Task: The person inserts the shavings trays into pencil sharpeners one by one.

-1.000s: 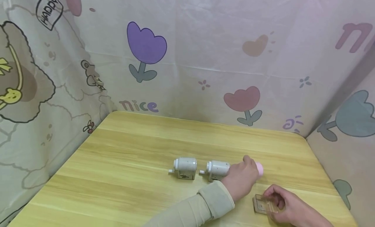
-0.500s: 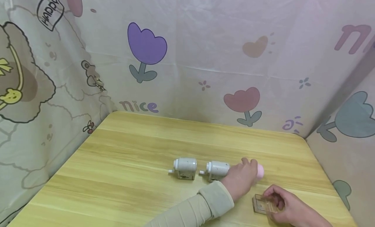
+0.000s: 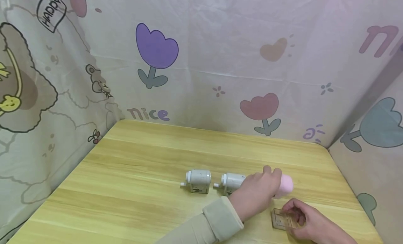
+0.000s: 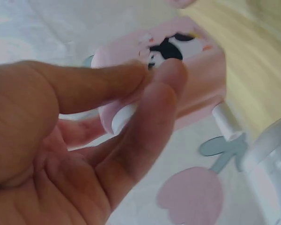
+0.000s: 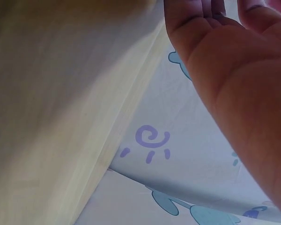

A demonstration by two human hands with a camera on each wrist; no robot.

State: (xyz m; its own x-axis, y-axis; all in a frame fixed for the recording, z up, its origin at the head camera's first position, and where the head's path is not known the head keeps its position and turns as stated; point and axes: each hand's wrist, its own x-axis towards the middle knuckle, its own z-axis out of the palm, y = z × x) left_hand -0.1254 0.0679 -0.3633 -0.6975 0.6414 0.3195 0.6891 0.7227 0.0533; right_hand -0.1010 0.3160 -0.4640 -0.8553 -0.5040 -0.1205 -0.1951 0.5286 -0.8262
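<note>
My left hand (image 3: pixel 259 189) holds a pink pencil sharpener (image 3: pixel 285 184) right of the second grey sharpener (image 3: pixel 233 181), which it partly covers. In the left wrist view, thumb and fingers pinch together in front of the pink sharpener (image 4: pixel 203 70), which has a black-and-white animal printed on it and a white round part between the fingers. My right hand (image 3: pixel 310 219) grips a small clear shavings drawer (image 3: pixel 278 220) by its sides, close over the table at the front right. The right wrist view shows the palm (image 5: pixel 243 70) but not the drawer.
Another grey sharpener (image 3: pixel 199 181) stands to the left, its white crank pointing left. These things share a light wood-pattern table (image 3: pixel 126 177). Printed cloth (image 3: pixel 201 55) hangs behind it and on both sides.
My left hand tilts and shifts the pink sharpener to the right, so more of it shows; the left sleeve moves slightly left. The right hand and the clear drawer stay put.
</note>
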